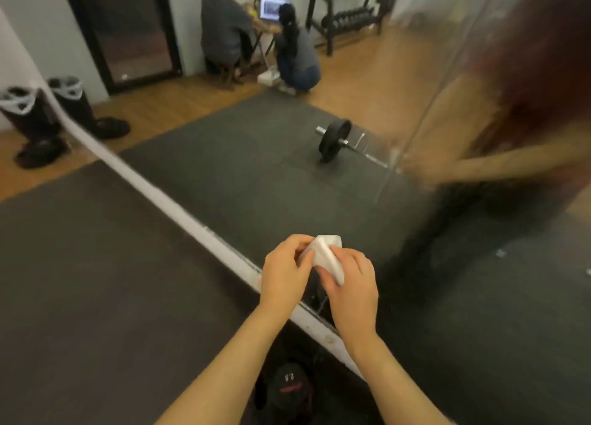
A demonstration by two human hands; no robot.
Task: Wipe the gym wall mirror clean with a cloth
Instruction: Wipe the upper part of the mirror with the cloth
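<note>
A small folded white cloth (327,254) sits between both my hands, in front of the lower part of the wall mirror (249,168). My left hand (284,277) pinches the cloth's left edge with thumb and fingertips. My right hand (350,288) grips its right side, fingers curled over it. Neither the cloth nor my hands touch the glass. A white strip (179,207) runs along the mirror's bottom edge, slanting from upper left to lower right.
Black rubber mat (96,280) covers the floor to the left of the strip. A black weight marked 2.5 (291,389) lies by my forearms. Black boots (35,127) stand at far left. The mirror reflects a barbell (332,139), two people at a laptop (252,37) and a dumbbell rack (348,11).
</note>
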